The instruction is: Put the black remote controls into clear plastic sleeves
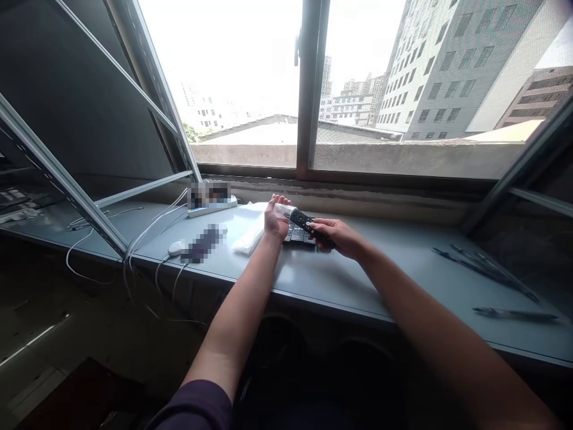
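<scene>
My right hand (pixel 336 233) is closed round the lower part of a black remote control (pixel 302 221), which points up and to the left. The remote's far end meets a clear plastic sleeve (pixel 283 209); whether it sits inside the opening I cannot tell. My left hand (pixel 276 222) grips the sleeve, palm turned up and fingers curled. Below both hands, more black remote controls (pixel 297 233) lie side by side on the desk, partly hidden by my hands. Left of my left wrist rests a stack of whitish plastic sleeves (pixel 249 237).
The grey desk (pixel 358 280) runs beneath a window. A power strip (pixel 212 206), white cables (pixel 134 245) and a white mouse-like object (pixel 176 248) lie left, beside a blurred-out item. Metal frame posts (pixel 67 179) slant at the left. Pens (pixel 514 313) lie right.
</scene>
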### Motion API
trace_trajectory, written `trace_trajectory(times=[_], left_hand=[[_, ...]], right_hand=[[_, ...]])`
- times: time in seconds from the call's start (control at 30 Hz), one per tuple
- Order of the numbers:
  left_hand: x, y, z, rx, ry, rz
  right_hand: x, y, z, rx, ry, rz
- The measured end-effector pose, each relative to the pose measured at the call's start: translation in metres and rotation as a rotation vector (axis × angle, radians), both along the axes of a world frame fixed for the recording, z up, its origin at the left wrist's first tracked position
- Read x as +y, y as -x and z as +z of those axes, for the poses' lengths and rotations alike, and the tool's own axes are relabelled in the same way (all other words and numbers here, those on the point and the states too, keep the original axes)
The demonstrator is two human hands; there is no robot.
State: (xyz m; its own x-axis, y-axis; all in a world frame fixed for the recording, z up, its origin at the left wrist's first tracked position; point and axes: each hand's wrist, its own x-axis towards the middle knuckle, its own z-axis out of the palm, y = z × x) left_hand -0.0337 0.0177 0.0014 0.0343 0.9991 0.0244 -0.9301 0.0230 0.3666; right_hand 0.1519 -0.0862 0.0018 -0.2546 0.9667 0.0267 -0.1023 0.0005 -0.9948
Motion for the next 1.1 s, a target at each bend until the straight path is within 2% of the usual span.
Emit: trace_trajectory(times=[0.17,0.27,0.4,0.53,0.7,0.87,1.1], left_hand=[[-0.016,-0.016,0.0,0.086,-0.105,-0.195],[-0.023,-0.022,0.0,0.149,-0.112,-0.255],[-0.021,-0.016,0.004,0.07,-0.013,-0.236],[-0.012,-0.002,0.006,-0.07,0.006,-0.153],[-0.013,0.003,0.009,-0.059,0.003,-0.128],[-0.021,-0.006,0.011,0.065,0.02,-0.131],[-0.019,-0.018,-0.001,0.033,-0.076,-0.264]], right_hand=[[0.003,0.002,-0.006,-0.008,0.001,-0.008],[0.004,0.004,-0.009,-0.004,-0.02,-0.017],[0.003,0.006,-0.01,-0.024,0.013,0.0],[0.004,0.005,-0.012,-0.077,0.059,0.101],[0.004,0.003,-0.013,-0.117,0.107,0.165],[0.003,0.009,-0.016,-0.092,0.117,0.117],[0.003,0.022,-0.022,0.044,0.034,0.049]])
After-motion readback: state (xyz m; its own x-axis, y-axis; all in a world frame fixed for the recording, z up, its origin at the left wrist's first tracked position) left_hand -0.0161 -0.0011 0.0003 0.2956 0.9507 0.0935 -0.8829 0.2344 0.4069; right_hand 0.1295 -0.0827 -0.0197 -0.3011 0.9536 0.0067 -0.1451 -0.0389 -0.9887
